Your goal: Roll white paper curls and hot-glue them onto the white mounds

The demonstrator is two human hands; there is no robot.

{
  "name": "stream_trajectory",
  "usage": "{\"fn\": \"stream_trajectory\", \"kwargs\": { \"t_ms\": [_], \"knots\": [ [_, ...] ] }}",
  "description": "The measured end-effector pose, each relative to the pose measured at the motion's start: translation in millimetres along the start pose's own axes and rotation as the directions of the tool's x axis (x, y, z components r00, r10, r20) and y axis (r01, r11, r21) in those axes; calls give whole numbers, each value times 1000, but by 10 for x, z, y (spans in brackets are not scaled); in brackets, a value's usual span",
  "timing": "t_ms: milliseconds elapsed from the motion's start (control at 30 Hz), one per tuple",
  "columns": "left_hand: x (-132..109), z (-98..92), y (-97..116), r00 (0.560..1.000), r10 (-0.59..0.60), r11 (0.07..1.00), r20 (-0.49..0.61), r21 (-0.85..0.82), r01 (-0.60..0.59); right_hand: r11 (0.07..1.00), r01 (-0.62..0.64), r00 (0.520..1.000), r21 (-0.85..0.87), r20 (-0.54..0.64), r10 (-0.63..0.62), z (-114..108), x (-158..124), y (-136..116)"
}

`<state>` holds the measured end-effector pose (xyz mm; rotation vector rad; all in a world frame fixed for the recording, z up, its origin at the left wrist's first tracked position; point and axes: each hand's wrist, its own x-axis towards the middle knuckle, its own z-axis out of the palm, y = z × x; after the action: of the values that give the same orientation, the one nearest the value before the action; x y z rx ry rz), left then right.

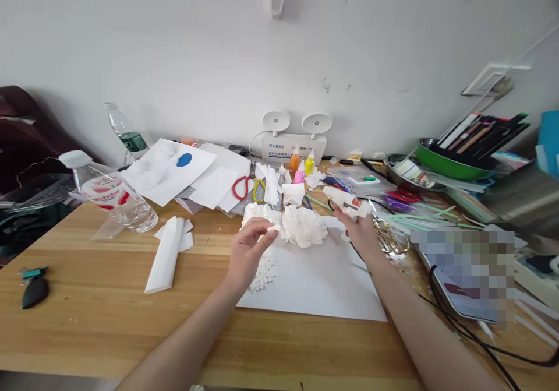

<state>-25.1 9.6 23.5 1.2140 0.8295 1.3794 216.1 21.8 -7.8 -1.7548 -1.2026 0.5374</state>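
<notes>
Between the thumb and fingers of my left hand [248,248] is a small white paper piece [274,228]. My right hand [360,233] grips a white hot glue gun [347,202], its nozzle pointing to the left. A fluffy cluster of white paper pieces [304,228] sits on a white sheet [323,289], just right of my left fingers. More small white bits [263,274] lie on the sheet below and behind the left hand, which partly hides them.
Two water bottles [116,196] stand at the left near a folded white paper strip [166,257]. Behind the cluster are red-handled scissors [241,187], small paint bottles [299,172] and an emergency light [294,143]. Black cables [463,327] and a green bowl of pens [449,161] occupy the right.
</notes>
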Motion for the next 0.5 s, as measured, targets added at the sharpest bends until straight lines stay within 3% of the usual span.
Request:
{"fn": "stream_trajectory", "kwargs": {
  "t_ms": [33, 233, 500],
  "knots": [
    [2, -8, 5, 1000, 7, 1000, 4, 4, -7, 993, 23, 999, -112, -41, -28, 6, 116, 38],
    [26, -62, -33, 995, 91, 994, 27, 65, -92, 933, -55, 989, -354, -149, 2, 145, 637, 311],
    [111, -139, -2, 970, 235, 966, -55, 118, -228, 862, 11, 972, -508, -197, -128, 200, 528, 378]
  ]
}}
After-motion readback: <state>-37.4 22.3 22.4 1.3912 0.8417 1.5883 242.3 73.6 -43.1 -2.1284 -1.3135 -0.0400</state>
